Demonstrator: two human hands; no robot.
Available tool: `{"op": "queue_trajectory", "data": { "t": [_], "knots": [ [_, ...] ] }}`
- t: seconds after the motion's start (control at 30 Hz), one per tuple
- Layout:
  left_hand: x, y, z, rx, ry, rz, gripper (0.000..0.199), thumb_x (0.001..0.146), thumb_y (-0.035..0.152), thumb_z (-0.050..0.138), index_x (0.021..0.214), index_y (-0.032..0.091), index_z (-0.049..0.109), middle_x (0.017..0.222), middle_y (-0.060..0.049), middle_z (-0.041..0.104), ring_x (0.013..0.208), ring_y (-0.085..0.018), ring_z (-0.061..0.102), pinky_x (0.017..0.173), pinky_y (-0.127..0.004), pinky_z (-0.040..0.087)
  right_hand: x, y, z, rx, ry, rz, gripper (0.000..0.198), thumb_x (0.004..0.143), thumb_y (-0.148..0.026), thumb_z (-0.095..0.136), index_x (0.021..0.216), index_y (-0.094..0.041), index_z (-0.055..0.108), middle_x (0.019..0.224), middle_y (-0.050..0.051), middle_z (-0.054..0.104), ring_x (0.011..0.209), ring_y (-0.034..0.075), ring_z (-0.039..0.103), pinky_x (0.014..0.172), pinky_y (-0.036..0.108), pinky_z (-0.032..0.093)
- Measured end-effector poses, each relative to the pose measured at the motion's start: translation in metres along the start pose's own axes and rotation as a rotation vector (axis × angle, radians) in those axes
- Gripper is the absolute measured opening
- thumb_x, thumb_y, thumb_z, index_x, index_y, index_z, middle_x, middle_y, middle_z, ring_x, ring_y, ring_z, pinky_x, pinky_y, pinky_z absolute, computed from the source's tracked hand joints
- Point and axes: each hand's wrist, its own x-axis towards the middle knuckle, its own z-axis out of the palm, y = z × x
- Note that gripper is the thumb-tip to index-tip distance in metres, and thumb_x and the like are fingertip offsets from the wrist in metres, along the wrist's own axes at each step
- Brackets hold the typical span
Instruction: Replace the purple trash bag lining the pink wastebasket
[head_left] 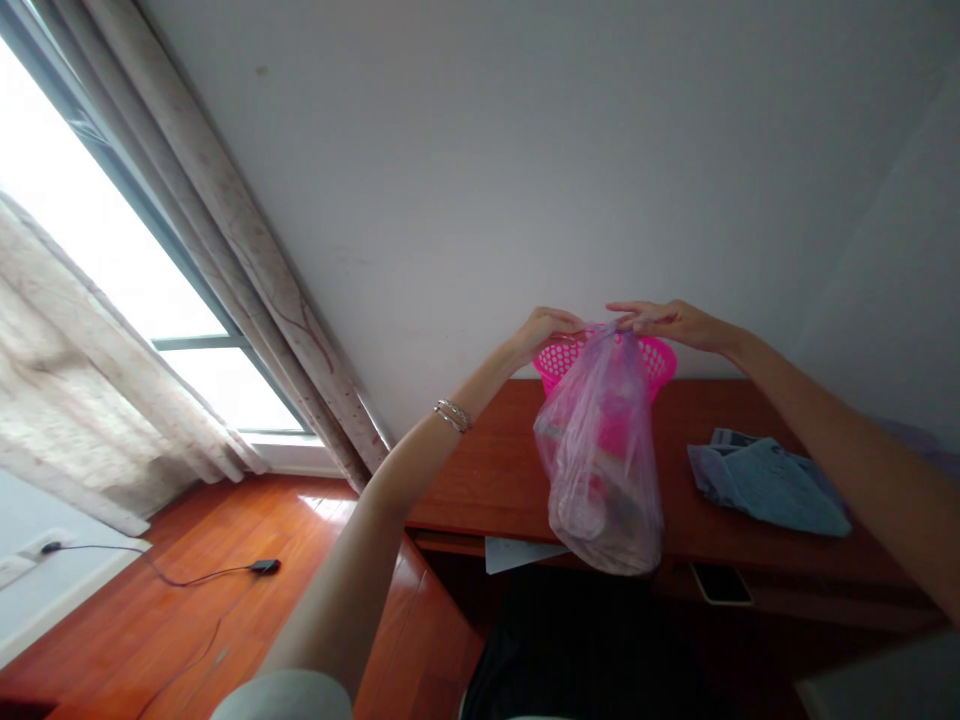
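Note:
A thin, translucent purple plastic bag (600, 470) hangs full in front of me, its top gathered into a twist or knot. Paler and darker contents show through it, too blurred to name. My left hand (551, 330) is closed in a pinch on the bag's stretched top, at the left. On the other side, my right hand (675, 322) grips the gathered neck of the bag, with one finger stretched out above it. Directly behind the bag is a bright pink basket (661, 365) with round holes, partly hidden by it.
Folded light-blue cloth (784, 485) lies on the reddish wooden desk (480, 470), right of the bag. A phone (720, 583) and a white sheet (517, 553) are at the desk's front. At left, a cable with a black adapter (264, 567) lies on the floor near the curtains (247, 230).

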Motion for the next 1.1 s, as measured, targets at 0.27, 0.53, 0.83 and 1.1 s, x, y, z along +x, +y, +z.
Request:
{"op": "queue_trajectory", "data": {
  "t": [0.27,0.53,0.83,1.1],
  "knots": [
    [-0.01,0.001,-0.01,0.064,0.072,0.004,0.005,0.069,0.013,0.071,0.072,0.009,0.073,0.072,-0.006,0.069,0.066,-0.011,0.061,0.073,-0.027,0.045,-0.016,0.007,0.002,0.194,0.183,0.064,0.036,0.07,-0.048,0.078,0.094,-0.022,0.078,0.134,0.008,0.059,0.128,0.026,0.052,0.112,0.044,0.04],
    [-0.032,-0.021,0.007,-0.463,0.165,0.005,0.011,0.08,0.012,0.056,0.074,0.012,0.065,0.095,-0.013,0.072,0.1,-0.022,0.068,0.1,-0.038,0.048,-0.03,0.019,0.052,0.575,0.477,0.122,0.033,0.073,-0.042,0.079,0.091,-0.015,0.075,0.1,0.012,0.073,0.093,0.021,0.07,0.096,0.038,0.056],
    [-0.04,-0.043,0.015,-0.692,0.331,-0.033,0.015,0.084,0.006,0.048,0.08,0.012,0.061,0.085,-0.009,0.069,0.1,-0.018,0.067,0.1,-0.035,0.052,-0.058,0.037,0.073,0.839,0.765,0.202,0.004,0.082,-0.021,0.066,0.085,-0.019,0.067,0.094,0.007,0.073,0.094,0.018,0.071,0.097,0.034,0.057],
    [-0.06,-0.055,-0.009,-0.85,0.379,-0.044,0.021,0.086,0.001,0.042,0.077,0.009,0.059,0.074,-0.009,0.065,0.08,-0.015,0.068,0.092,-0.034,0.057,-0.067,0.053,0.08,0.965,0.876,0.25,0.008,0.085,-0.013,0.058,0.083,-0.015,0.066,0.089,0.009,0.073,0.089,0.018,0.072,0.085,0.028,0.061]
  ]
}}
